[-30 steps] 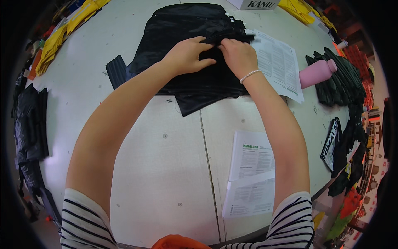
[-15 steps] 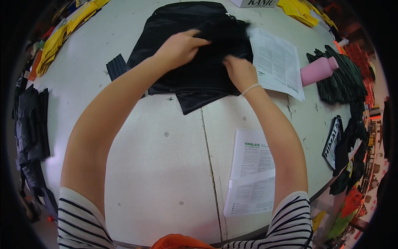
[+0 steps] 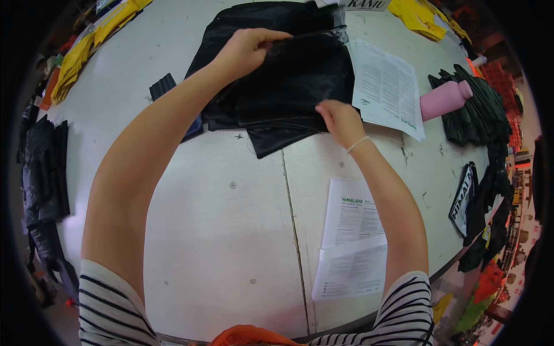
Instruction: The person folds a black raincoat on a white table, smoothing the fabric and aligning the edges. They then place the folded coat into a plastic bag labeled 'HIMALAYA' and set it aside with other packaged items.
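A pile of thin, shiny black fabric (image 3: 294, 83) lies folded at the far middle of the table, one corner hanging out toward me. My left hand (image 3: 245, 52) is closed, thumb and forefinger pinching the raised edge of the top black fabric piece. That edge stretches rightward to a dark, partly see-through end that is blurred. At the pile's right edge, my right hand (image 3: 343, 121) has its thumb and forefinger together near the fabric. Whether cloth is between those fingers is hidden.
Printed white sheets (image 3: 388, 86) lie right of the pile, beside a pink bottle (image 3: 444, 101). Nearer me is another paper stack (image 3: 352, 271), partly under my right forearm. Black bundles line both table sides (image 3: 46, 167); yellow cloth (image 3: 95, 52) lies far left. A white box (image 3: 366, 4) stands at the back.
My right hand has moved toward me and slightly right along the fabric's edge. My left hand has moved a little farther away, and the top fabric's edge is now raised.
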A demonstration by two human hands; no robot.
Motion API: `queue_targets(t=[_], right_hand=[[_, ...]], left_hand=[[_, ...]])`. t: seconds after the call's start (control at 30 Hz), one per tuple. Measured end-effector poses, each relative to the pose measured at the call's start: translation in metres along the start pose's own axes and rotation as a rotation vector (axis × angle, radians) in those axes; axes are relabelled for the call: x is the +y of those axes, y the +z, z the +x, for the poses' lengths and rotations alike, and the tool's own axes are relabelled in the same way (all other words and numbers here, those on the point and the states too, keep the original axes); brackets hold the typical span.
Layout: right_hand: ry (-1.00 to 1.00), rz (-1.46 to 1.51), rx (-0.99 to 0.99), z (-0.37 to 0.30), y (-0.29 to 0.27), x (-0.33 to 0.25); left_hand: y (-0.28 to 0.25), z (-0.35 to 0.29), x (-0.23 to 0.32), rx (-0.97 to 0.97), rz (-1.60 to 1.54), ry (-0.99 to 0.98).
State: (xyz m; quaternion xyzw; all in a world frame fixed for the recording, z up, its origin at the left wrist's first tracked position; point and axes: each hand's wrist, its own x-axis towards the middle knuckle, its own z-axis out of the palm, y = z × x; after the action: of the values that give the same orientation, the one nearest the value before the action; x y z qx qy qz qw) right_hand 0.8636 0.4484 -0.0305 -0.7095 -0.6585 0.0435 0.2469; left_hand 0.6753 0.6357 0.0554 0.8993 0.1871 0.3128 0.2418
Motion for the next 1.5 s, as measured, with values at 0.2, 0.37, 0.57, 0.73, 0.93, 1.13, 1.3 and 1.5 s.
queue_targets(t=[0.2,0.37,0.57,0.73,0.93,1.13,1.3,1.5], right_hand=[[0.062,-0.275,0.118,0.056,-0.025,-0.030],[-0.651,-0.196,0.436,0.033,-0.028,-0.054],[-0.220,-0.226,0.149,-0.007,0.011,0.012],[0.053,-0.226,0.145,0.049,-0.015,-0.022],[-0.419,-0.194,0.524,0.056,-0.028,-0.037],[-0.235,-0.043,0.064,-0.020,0.017,-0.011],[0.279,0.439,-0.265,0.019,-0.020,-0.012],[0.219,0.394,0.119,0.054,-0.034,-0.021]], left_hand=[[0.033,-0.020,0.026,-0.226,0.262,0.184],[0.024,-0.020,0.002,-0.122,0.241,0.062],[0.013,0.001,0.013,-0.157,0.225,0.097],[0.025,-0.018,0.014,-0.288,0.348,0.235],[0.027,-0.013,-0.001,-0.094,0.201,0.016],[0.021,-0.009,-0.005,-0.012,0.320,0.095],[0.019,-0.021,0.008,-0.357,0.652,0.300],[0.024,-0.022,0.013,-0.328,0.406,0.217]])
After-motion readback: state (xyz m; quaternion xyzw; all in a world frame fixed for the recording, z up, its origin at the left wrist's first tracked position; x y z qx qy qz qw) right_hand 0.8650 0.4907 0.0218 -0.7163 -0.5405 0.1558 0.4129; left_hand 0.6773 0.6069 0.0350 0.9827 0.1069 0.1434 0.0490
